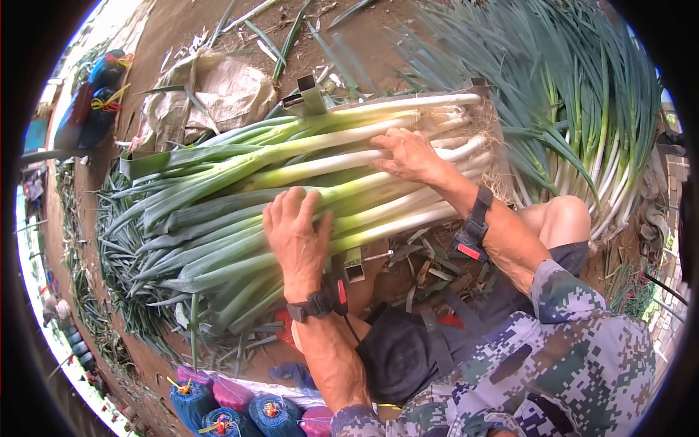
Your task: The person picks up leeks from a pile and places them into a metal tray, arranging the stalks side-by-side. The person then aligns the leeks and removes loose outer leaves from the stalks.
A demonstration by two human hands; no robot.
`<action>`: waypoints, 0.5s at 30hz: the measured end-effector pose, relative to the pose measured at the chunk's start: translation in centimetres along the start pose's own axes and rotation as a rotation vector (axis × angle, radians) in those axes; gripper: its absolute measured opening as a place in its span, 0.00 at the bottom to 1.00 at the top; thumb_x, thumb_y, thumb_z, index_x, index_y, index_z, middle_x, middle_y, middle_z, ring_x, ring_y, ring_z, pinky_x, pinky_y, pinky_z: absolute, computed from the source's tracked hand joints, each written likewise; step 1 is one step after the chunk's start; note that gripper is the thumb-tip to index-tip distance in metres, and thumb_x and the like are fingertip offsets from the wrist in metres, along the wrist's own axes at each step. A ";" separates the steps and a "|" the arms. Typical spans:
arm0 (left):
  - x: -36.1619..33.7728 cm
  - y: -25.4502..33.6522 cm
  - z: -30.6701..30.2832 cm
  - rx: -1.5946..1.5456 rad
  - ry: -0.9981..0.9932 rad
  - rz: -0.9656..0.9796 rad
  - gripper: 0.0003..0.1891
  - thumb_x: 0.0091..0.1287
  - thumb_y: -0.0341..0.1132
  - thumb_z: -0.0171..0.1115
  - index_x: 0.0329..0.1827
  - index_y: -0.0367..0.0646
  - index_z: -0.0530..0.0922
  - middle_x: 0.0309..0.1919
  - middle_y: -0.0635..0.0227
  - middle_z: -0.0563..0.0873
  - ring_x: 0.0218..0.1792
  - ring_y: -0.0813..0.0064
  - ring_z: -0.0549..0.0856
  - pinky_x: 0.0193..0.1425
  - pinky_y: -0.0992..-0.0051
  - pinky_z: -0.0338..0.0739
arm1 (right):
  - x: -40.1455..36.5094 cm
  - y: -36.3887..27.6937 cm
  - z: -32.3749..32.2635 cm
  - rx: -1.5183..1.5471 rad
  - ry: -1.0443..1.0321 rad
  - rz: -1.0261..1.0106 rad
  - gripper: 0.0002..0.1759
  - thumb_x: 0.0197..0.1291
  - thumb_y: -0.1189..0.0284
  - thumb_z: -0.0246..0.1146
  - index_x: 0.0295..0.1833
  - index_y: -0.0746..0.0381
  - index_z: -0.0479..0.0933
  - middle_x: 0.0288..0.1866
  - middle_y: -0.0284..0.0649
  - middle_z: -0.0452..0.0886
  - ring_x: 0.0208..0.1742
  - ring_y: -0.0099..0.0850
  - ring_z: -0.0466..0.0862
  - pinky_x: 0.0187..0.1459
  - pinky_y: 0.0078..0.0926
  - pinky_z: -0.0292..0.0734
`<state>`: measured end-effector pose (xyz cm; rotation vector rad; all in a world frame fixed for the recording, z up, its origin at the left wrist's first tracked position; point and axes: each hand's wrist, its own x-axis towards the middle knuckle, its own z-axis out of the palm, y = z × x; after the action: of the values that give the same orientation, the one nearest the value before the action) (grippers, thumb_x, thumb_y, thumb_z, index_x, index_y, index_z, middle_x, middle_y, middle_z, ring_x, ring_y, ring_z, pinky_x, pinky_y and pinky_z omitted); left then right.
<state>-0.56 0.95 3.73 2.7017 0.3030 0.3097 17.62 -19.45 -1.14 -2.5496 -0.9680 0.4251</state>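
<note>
Long green onions (291, 175) lie side by side in a metal frame (312, 95), white root ends to the right and green leaves to the left. My left hand (297, 233) rests on the near side of the pile, over the green stalks, its fingers bent and somewhat apart. On the white stalks nearer the roots is my right hand (409, 154), with its fingers curled over them; whether it grips a stalk is hidden. Both wrists wear dark straps.
A large heap of onions (575, 95) lies at the upper right. Crumpled sacking (218, 91) is on the ground behind the frame. Blue and pink twine rolls (273, 415) stand at the bottom left, more rolls (95, 109) at the upper left. Leaf scraps litter the soil.
</note>
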 end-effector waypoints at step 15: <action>0.0 -0.9 0.9 -0.145 0.090 -0.023 0.17 0.57 0.33 0.75 0.49 0.41 0.83 0.52 0.61 0.86 0.58 0.54 0.81 0.69 0.57 0.71 | -3.1 -5.1 -12.8 -0.077 0.660 -0.447 0.20 0.53 0.70 0.76 0.52 0.58 0.80 0.47 0.36 0.85 0.45 0.38 0.86 0.51 0.40 0.79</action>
<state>-0.44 1.39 2.56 2.5440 0.3248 0.4309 17.72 -21.11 12.89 -2.1837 -1.2285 -0.5521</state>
